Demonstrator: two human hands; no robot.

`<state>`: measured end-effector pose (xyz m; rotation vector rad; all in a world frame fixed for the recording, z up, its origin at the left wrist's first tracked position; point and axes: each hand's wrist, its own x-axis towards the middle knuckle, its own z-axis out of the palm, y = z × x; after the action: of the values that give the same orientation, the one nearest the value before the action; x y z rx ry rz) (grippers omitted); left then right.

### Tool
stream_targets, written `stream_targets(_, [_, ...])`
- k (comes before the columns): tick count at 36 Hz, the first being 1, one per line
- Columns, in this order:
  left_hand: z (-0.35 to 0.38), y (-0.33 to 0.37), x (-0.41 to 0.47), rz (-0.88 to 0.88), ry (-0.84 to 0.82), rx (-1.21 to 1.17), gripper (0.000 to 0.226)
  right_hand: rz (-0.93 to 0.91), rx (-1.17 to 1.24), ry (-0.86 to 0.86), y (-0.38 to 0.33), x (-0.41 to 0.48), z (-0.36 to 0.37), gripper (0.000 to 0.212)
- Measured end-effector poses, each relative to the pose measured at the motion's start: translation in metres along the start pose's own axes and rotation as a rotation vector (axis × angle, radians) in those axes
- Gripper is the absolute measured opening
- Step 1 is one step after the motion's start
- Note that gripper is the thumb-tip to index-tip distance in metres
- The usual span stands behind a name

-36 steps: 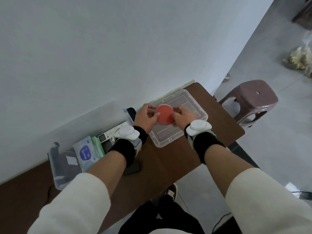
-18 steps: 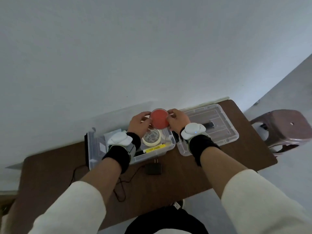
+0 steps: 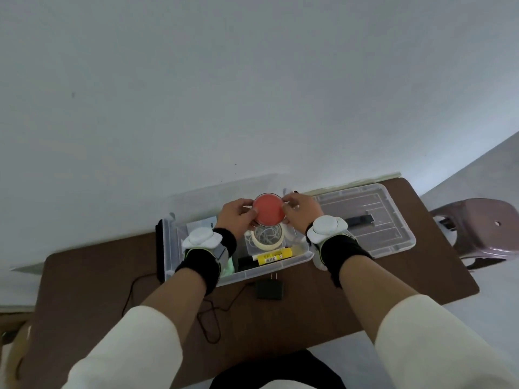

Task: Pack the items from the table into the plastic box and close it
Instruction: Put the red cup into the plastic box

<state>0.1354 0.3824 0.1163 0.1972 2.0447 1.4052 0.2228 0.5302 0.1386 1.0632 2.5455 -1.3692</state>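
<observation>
Lower centre of frame, on the brown table: black charger with its cable, lying just in front of the plastic box, not yet packed.

Inside the box, by the near wall: yellow glue stick. Behind it: roll of tape, lying flat.

Above the tape roll, at centre frame: red round tin, pinched at its rim between left hand and right hand, both clamped on its edge.

Compared with a second ago: tin carried from over the lid, right of centre, across to over the far half of the box. Little shift in the last half second.

Judged as mid-placement: tin over the box interior, not set down. Cannot tell whether touching the tape.

Lid lying apart to the right; box open. Remaining, by estimate: lowering the tin, packing the charger, fitting the lid.

Far right: brown stool.
</observation>
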Motion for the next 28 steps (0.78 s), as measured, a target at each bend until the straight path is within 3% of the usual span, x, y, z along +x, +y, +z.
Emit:
stream_targets(8, [0.003, -0.027, 0.015, -0.053, -0.035, 0.102, 0.029, 0.026, -0.087, 0.123, 0.010, 0.026, -0.008, 0.024])
stream_targets(15, [0.010, -0.049, 0.031, -0.101, -0.065, 0.205, 0.027, 0.035, -0.050, 0.118, 0.022, 0.037, -0.005, 0.029])
stream_targets(28, [0.023, -0.067, 0.047, -0.075, -0.053, 0.369, 0.026, -0.007, 0.029, 0.111, 0.030, 0.047, -0.003, 0.018])
